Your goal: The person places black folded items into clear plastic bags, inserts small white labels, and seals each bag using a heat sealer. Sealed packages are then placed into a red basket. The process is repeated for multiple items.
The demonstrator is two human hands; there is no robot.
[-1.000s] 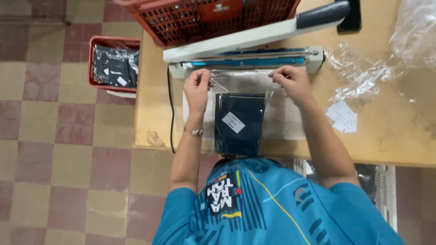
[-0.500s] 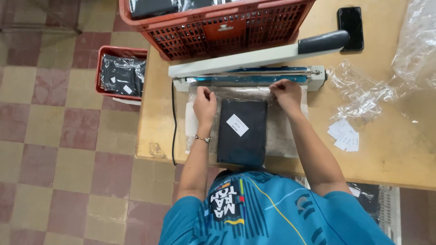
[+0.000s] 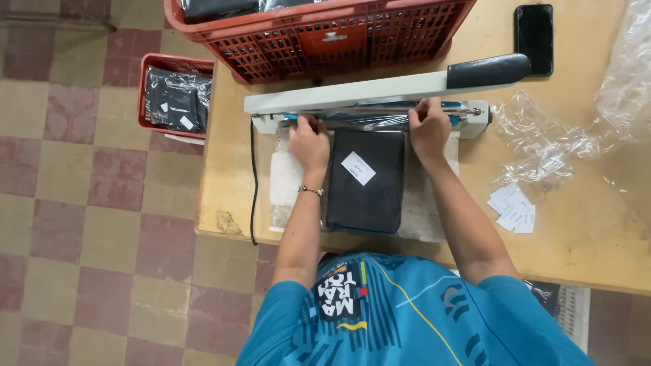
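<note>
A clear plastic bag holding a folded black garment (image 3: 365,181) with a white label lies flat on the wooden table (image 3: 590,244). Its open top edge rests on the blue sealing strip of a white heat sealer (image 3: 369,102), whose arm with a black handle is raised. My left hand (image 3: 308,144) pinches the bag's top left corner at the strip. My right hand (image 3: 429,129) pinches the top right corner. Both stretch the bag mouth flat across the sealer.
A red plastic crate (image 3: 325,34) of packed black garments stands behind the sealer. A smaller red bin (image 3: 175,98) of packed garments sits on the tiled floor at left. A black phone (image 3: 534,38), loose clear bags (image 3: 576,135) and white labels (image 3: 513,209) lie at right.
Both hands have pushed the bagged garment forward, from the middle of the table until its top edge lies on the sealer's strip.
</note>
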